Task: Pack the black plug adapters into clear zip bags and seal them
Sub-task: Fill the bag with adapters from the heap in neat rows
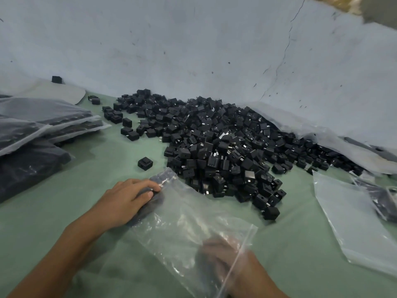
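A large heap of black plug adapters (214, 143) lies on the green table (96, 168) against the wall. One loose adapter (145, 163) sits apart, left of the heap. A clear zip bag (182, 222) lies slanted in front of me, with a row of adapters (160, 179) at its far closed end. My left hand (124, 201) curls over that end and grips the adapters through the plastic. My right hand (225, 259) is at the bag's zip mouth, seen blurred through the plastic; its grip is unclear.
Filled bags of adapters (32, 121) are stacked at the left. An empty clear bag (354, 222) lies at the right, with more plastic sheeting (322, 134) behind the heap. A grey wall (193, 50) closes off the table's back.
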Action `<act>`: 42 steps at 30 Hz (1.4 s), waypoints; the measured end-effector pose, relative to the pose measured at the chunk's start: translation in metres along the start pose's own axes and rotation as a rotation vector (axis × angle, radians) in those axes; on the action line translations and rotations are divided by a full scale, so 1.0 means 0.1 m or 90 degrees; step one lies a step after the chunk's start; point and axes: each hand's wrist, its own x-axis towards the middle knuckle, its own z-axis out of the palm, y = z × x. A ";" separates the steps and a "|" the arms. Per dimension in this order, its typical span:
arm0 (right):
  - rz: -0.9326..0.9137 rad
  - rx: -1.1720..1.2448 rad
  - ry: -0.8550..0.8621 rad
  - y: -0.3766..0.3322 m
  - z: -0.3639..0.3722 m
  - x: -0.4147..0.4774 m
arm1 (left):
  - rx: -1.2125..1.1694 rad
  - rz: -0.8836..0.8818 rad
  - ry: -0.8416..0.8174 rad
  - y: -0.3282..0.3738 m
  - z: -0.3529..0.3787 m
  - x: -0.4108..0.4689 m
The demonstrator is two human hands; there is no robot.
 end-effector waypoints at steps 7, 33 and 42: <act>0.200 -0.100 0.257 0.56 -0.74 -0.47 | 0.011 0.044 0.003 -0.02 0.01 0.04; 0.376 0.236 0.227 0.43 -0.85 -0.61 | -0.024 0.038 0.019 -0.03 0.03 0.04; 0.484 0.574 0.089 -0.20 -0.42 -0.39 | -0.022 0.028 0.017 0.01 0.03 0.03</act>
